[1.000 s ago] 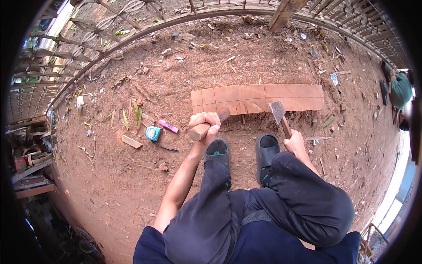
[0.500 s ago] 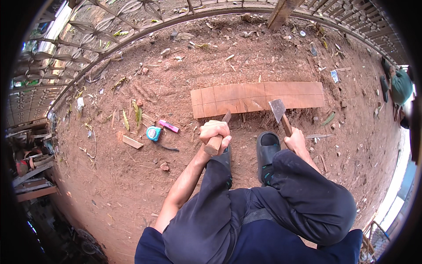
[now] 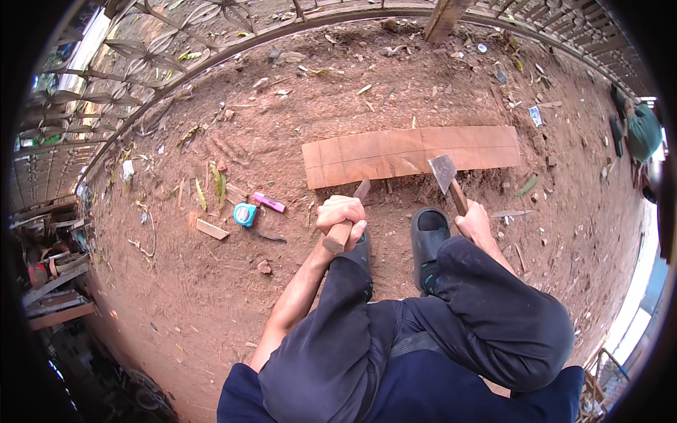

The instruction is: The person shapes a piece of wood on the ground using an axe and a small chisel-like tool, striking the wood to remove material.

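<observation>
A long reddish wooden plank (image 3: pixel 395 150), marked with pencil lines, lies across the ground ahead of me, its near edge partly rough. My left hand (image 3: pixel 341 211) is wrapped round the wooden handle of a chisel (image 3: pixel 338 237), whose blade points away from me toward the plank's near edge. Whether the blade touches the wood I cannot tell. My right hand (image 3: pixel 474 221) grips the wooden handle of a hatchet (image 3: pixel 443 173). Its flat metal head is over or against the near edge of the plank, right of the chisel.
On the dirt at left lie a teal tape measure (image 3: pixel 245 214), a pink marker-like stick (image 3: pixel 269 202) and a wood offcut (image 3: pixel 212 229). A metal fence (image 3: pixel 211 53) curves along the far side. Stacked timber (image 3: pixel 60 303) stands far left. Another person (image 3: pixel 643 134) is at far right.
The view has shifted slightly. The chisel's handle end has tipped a little to the left in my left hand. My right hand keeps the hatchet nearly in place.
</observation>
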`<state>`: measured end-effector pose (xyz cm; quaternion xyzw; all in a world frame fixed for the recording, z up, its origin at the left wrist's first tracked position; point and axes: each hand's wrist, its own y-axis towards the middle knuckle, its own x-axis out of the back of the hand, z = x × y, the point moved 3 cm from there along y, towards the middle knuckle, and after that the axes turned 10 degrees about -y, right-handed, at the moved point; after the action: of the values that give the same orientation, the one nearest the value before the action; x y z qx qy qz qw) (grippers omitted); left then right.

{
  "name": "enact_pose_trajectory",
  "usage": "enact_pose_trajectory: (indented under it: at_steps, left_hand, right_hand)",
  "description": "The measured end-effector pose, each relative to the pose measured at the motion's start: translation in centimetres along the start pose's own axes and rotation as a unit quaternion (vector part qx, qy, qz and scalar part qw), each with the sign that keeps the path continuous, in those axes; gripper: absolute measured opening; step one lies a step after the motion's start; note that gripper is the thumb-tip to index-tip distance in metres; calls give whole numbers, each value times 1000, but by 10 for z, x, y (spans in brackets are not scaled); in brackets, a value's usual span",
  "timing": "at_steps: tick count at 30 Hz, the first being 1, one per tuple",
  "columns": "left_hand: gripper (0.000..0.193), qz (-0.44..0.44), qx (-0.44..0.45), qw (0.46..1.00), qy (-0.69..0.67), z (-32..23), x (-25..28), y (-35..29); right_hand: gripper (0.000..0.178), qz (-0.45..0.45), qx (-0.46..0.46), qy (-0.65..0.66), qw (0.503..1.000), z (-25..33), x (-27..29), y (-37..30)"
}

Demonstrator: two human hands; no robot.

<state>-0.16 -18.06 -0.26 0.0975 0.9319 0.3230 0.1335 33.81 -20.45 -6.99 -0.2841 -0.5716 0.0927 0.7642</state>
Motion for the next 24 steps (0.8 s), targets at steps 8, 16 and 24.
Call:
enact_pose_trajectory:
  at_steps: [8, 16, 24]
  left_hand:
    - [16, 62, -12, 998, -10, -4, -3, -6]
    - [20, 76, 22, 997, 21, -8, 1, -18]
    - [30, 165, -31, 984, 64, 0, -17, -25]
  right_hand:
    - [30, 7, 4, -6, 1000, -8, -9, 5]
    - [33, 12, -5, -7, 1000, -5, -6, 4]
    - [31, -3, 6, -1, 1000, -7, -8, 5]
